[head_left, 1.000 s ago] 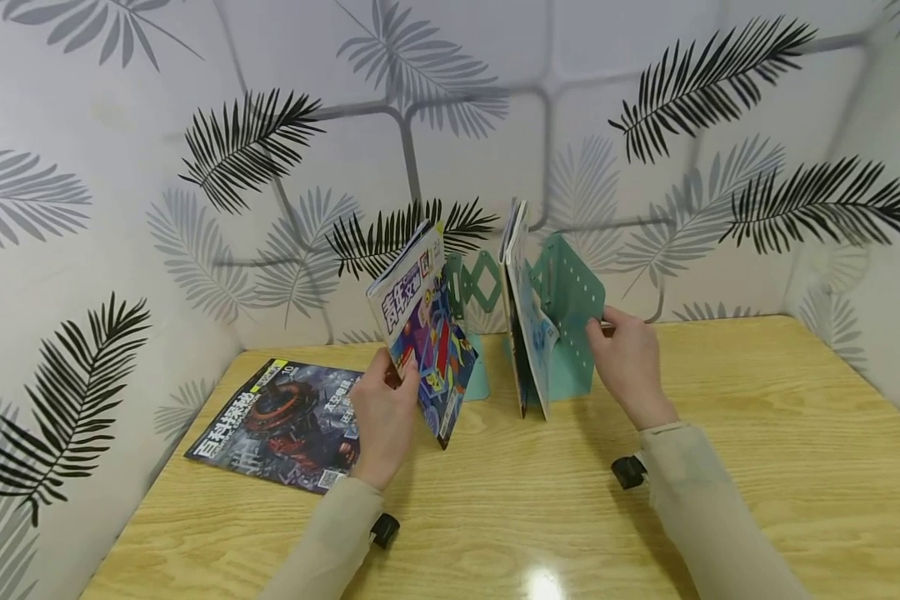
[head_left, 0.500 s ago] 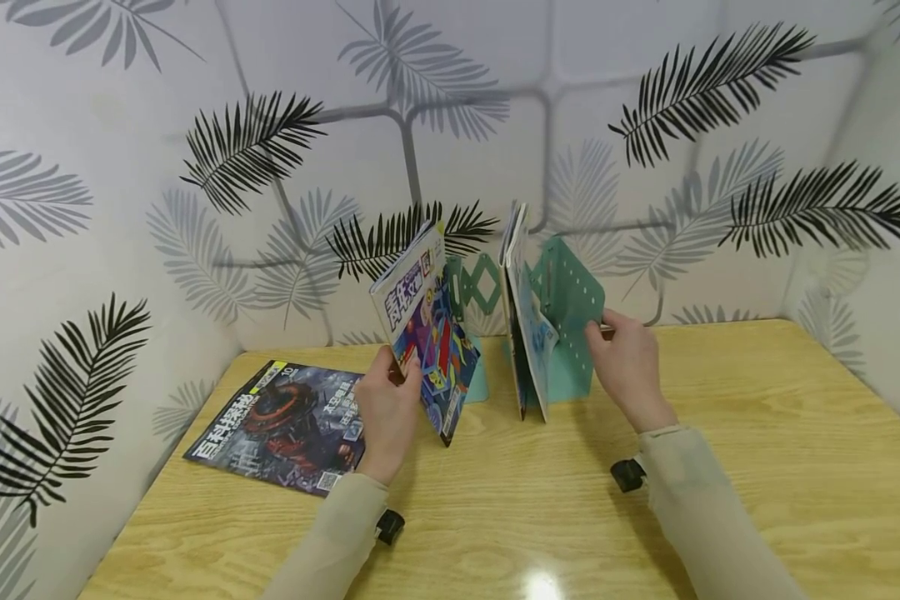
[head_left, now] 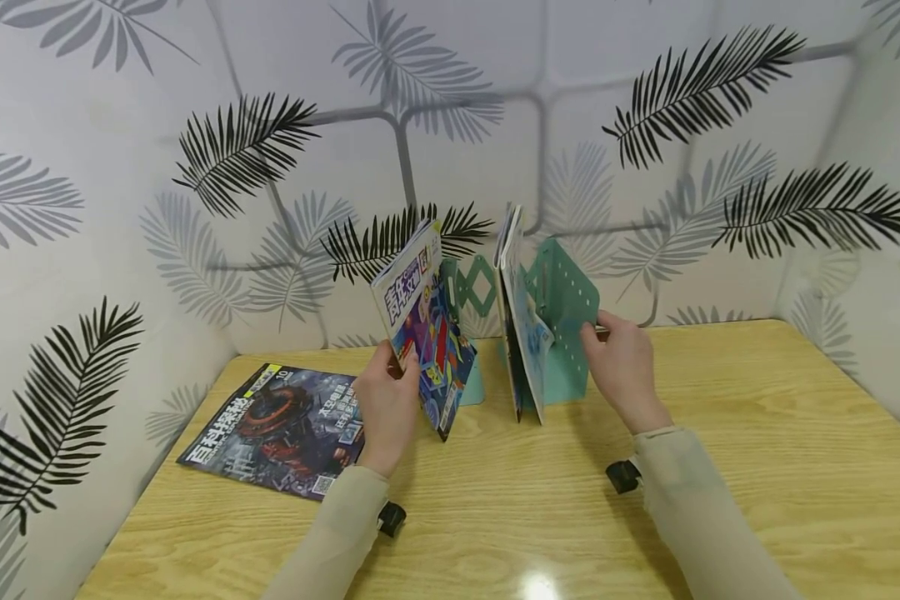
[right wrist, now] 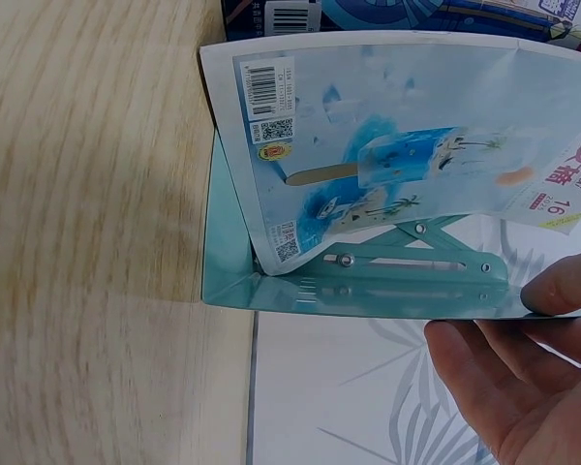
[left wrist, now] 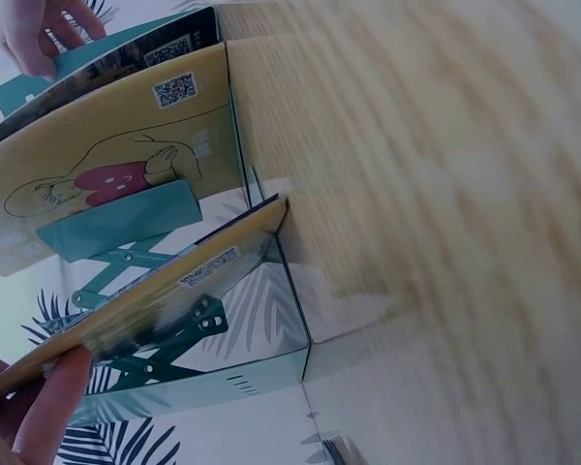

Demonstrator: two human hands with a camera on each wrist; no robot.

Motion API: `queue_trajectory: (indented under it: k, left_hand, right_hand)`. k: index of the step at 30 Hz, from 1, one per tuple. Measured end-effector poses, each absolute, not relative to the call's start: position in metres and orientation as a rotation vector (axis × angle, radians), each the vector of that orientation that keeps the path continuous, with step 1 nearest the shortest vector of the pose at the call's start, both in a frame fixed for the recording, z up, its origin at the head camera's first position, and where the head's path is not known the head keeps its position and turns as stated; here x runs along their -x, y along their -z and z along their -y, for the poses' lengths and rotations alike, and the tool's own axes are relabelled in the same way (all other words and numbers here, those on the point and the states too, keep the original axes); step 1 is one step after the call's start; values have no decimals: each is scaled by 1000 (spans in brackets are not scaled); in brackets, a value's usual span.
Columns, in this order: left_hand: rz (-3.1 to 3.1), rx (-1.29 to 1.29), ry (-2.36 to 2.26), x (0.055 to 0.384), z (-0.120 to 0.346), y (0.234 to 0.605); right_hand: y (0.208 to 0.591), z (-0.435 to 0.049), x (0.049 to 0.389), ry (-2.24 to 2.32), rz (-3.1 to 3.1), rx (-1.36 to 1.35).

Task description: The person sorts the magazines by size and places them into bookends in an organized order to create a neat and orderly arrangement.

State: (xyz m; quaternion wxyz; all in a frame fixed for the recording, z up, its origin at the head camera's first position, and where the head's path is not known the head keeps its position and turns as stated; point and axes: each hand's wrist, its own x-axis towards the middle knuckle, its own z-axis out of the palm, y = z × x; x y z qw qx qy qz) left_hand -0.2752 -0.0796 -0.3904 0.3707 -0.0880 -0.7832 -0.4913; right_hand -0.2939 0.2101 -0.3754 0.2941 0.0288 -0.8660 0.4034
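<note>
My left hand (head_left: 388, 412) pinches the left edge of a colourful magazine (head_left: 437, 342) with purple lettering, thumb on its cover. The magazine leans tilted by the left part of a green expandable metal book stand (head_left: 572, 312). Whether its bottom edge touches the stand's base I cannot tell. My right hand (head_left: 624, 367) grips the stand's perforated right end plate, thumb inside and fingers outside in the right wrist view. Between the two, several magazines (right wrist: 397, 145) stand upright in the stand, the nearest to the right plate pale blue.
A dark magazine (head_left: 285, 437) with a red machine on its cover lies flat on the wooden table (head_left: 487, 517), left of my left hand. A leaf-patterned wall (head_left: 450, 125) rises behind the table's back edge, close behind the stand.
My left hand and the colourful magazine have shifted slightly right and away from me. My right hand stays on the end plate, and the head view has turned a little.
</note>
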Motion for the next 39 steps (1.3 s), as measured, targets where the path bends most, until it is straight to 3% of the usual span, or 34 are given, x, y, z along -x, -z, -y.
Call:
queue_trajectory:
  k: [39]
  left_hand:
    - [2011, 203, 1200, 288, 70, 390]
  right_hand:
    - [374, -208, 293, -1068, 2296, -55]
